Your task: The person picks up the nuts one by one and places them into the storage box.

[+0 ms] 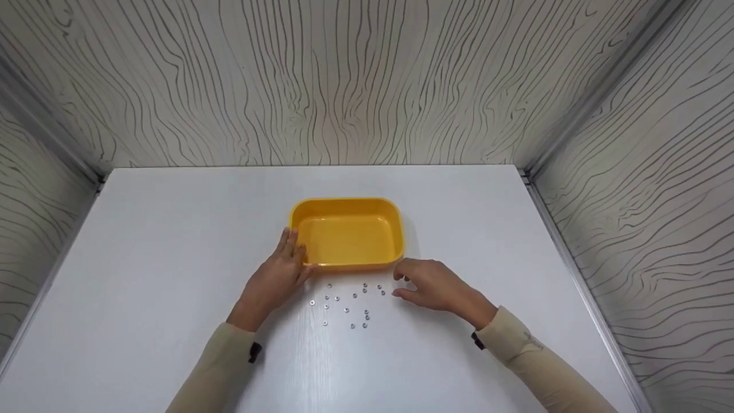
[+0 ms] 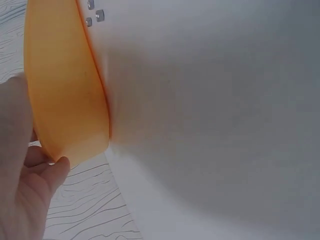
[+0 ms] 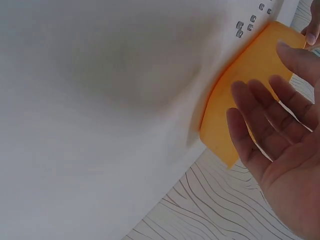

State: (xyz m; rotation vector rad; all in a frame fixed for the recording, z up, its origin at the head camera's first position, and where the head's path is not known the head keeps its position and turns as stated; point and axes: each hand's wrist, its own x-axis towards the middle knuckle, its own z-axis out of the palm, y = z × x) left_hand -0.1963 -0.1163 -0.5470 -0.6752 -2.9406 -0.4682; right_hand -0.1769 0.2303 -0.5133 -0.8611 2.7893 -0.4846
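Note:
A yellow plastic bin with rounded corners stands upright on the white table, and nothing shows inside it. My left hand grips its near left corner, with fingers over the rim; in the left wrist view the fingertips bend round the edge of the bin. Just off the near right corner hovers my right hand, fingers loosely bent and holding nothing. Several small metal nuts lie scattered on the table in front of the bin, between the two hands. A few nuts also show beside the bin in the right wrist view.
The white tabletop runs back to a wood-grain patterned wall. Similar panels with metal edging flank it on the left and right. Each sleeve has a dark strap at the cuff.

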